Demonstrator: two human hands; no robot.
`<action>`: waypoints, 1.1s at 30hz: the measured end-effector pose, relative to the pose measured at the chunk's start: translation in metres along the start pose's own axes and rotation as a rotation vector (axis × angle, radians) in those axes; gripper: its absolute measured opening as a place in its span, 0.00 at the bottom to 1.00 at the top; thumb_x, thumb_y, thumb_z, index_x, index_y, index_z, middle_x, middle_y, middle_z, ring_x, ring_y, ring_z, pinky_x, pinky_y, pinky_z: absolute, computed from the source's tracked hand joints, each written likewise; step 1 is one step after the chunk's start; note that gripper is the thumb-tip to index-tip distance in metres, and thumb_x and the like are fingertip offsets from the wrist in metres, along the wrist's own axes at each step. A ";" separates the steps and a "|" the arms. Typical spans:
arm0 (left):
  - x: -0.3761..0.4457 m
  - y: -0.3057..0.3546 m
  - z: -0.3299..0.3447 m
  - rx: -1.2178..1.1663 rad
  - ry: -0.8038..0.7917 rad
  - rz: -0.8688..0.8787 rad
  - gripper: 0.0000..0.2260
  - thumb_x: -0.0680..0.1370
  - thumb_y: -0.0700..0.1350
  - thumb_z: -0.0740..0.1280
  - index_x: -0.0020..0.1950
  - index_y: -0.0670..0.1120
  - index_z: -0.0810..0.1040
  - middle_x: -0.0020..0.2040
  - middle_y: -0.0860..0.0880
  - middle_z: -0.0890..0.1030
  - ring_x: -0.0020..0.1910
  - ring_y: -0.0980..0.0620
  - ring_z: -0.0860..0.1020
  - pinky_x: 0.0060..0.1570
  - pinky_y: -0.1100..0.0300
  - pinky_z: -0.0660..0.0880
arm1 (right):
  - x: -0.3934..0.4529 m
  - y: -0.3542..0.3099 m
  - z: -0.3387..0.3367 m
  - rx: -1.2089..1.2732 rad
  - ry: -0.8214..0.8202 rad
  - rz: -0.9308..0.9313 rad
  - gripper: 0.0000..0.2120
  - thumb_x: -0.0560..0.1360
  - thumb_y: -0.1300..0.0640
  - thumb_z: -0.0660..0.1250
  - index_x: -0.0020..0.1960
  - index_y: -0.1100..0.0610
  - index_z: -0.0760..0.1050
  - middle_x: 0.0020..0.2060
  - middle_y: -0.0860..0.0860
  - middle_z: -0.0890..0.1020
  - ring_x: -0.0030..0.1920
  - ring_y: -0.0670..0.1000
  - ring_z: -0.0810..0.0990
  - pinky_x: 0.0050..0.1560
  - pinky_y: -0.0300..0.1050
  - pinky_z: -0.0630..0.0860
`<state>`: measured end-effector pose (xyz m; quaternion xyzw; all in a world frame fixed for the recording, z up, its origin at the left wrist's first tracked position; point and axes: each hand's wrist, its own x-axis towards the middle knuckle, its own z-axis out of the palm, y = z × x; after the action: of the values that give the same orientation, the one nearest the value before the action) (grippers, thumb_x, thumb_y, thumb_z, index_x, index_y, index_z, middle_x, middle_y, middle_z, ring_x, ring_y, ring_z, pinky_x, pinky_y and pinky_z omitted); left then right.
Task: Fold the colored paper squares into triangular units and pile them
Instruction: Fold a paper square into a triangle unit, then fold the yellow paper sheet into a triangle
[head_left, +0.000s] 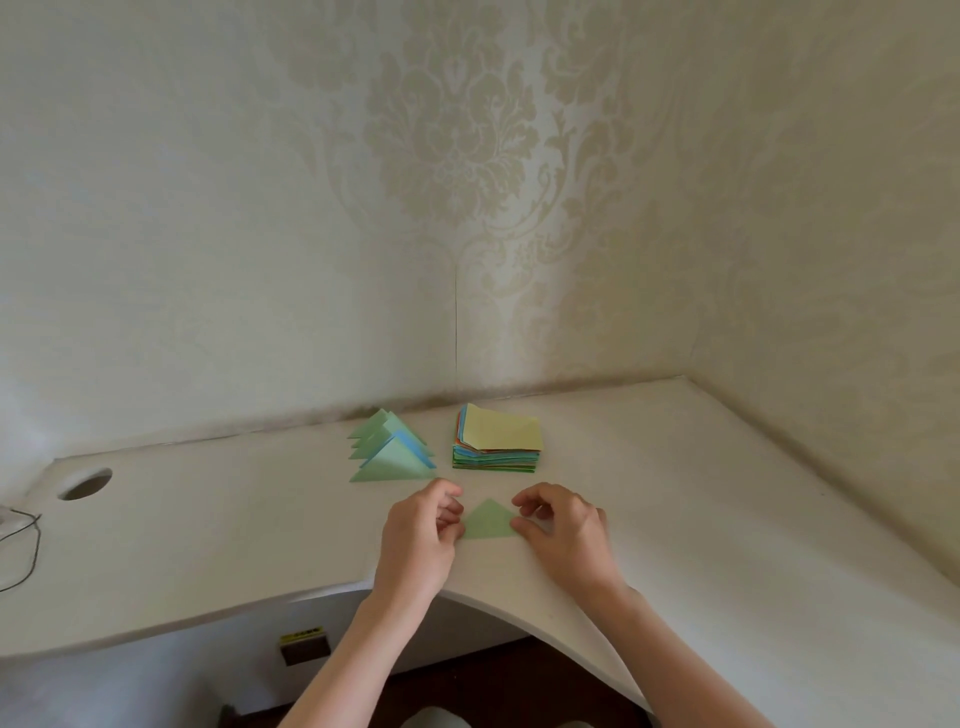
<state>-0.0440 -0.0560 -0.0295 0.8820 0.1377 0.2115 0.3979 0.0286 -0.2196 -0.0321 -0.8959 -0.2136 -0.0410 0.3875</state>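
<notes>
A green triangle (487, 521) lies flat on the desk (675, 519) at lower centre, between my hands; left hand (421, 535) and right hand (563, 530) pinch its side corners with curled fingers.

A small green paper triangle (487, 522) lies flat on the white tabletop (234, 519), lower centre of the frame. The left hand (423, 535) pinches its left corner; the right hand (563, 535) pinches its right corner. Above them, a pile of folded green and blue triangles (390, 449) sits left of a stack of colored paper squares (497, 440), topped yellow.
</notes>
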 end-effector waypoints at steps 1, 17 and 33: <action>-0.001 0.002 0.000 0.035 0.013 0.006 0.14 0.72 0.30 0.68 0.54 0.44 0.79 0.43 0.52 0.81 0.42 0.57 0.79 0.48 0.65 0.76 | 0.000 0.000 0.000 -0.005 0.003 -0.002 0.08 0.70 0.53 0.73 0.48 0.45 0.78 0.40 0.40 0.80 0.45 0.42 0.77 0.57 0.48 0.71; -0.001 0.013 0.011 0.169 -0.034 0.094 0.14 0.74 0.49 0.72 0.57 0.55 0.74 0.41 0.59 0.73 0.44 0.56 0.74 0.38 0.67 0.64 | 0.000 -0.005 -0.002 -0.041 -0.002 -0.033 0.09 0.71 0.51 0.72 0.50 0.44 0.77 0.41 0.39 0.79 0.46 0.43 0.77 0.56 0.47 0.71; 0.034 -0.057 -0.058 0.224 0.150 0.059 0.13 0.73 0.45 0.73 0.57 0.51 0.80 0.47 0.50 0.79 0.47 0.49 0.74 0.49 0.53 0.72 | 0.080 -0.028 0.025 -0.477 0.009 -0.233 0.15 0.77 0.48 0.63 0.61 0.51 0.77 0.61 0.46 0.78 0.60 0.51 0.75 0.57 0.44 0.69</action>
<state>-0.0470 0.0326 -0.0295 0.9062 0.1639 0.2719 0.2793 0.0872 -0.1565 -0.0116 -0.9310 -0.2980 -0.1385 0.1588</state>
